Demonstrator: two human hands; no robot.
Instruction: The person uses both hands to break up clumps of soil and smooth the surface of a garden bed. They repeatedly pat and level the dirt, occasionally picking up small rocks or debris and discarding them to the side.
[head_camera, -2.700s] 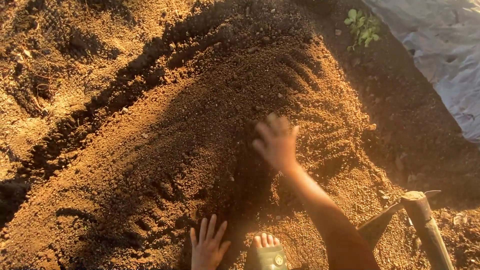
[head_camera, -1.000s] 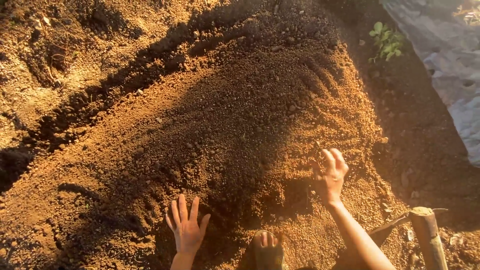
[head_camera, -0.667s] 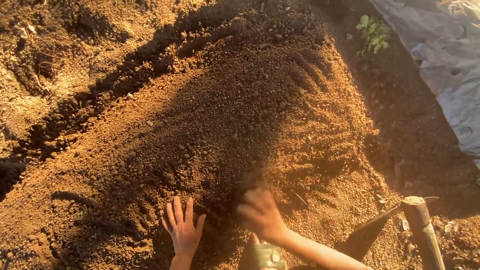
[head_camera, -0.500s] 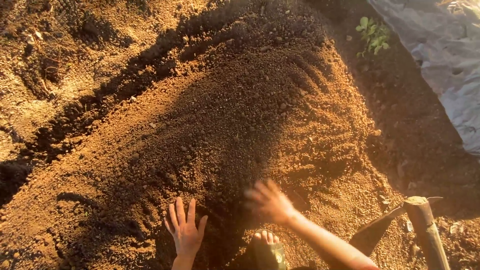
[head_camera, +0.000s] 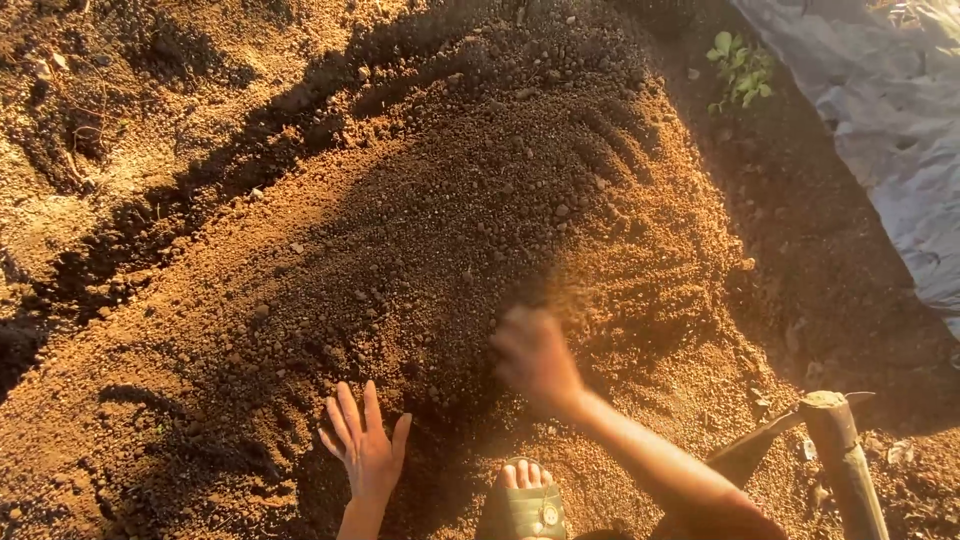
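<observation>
My right hand (head_camera: 535, 355) has swung back up the soil mound (head_camera: 420, 260) from near my foot (head_camera: 525, 478) — blurred, fingers loosely spread, gripping nothing. Left hand (head_camera: 365, 450) stays flat, fingers splayed on the soil beside it — smoothing strokes continue.

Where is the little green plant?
In the head view, the small green plant grows at the top right, past the soil mound, beside the grey plastic sheet.

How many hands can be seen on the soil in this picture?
2. The left hand lies flat with spread fingers on the soil mound, near the bottom edge. The right hand is blurred, over the soil just right of it.
</observation>
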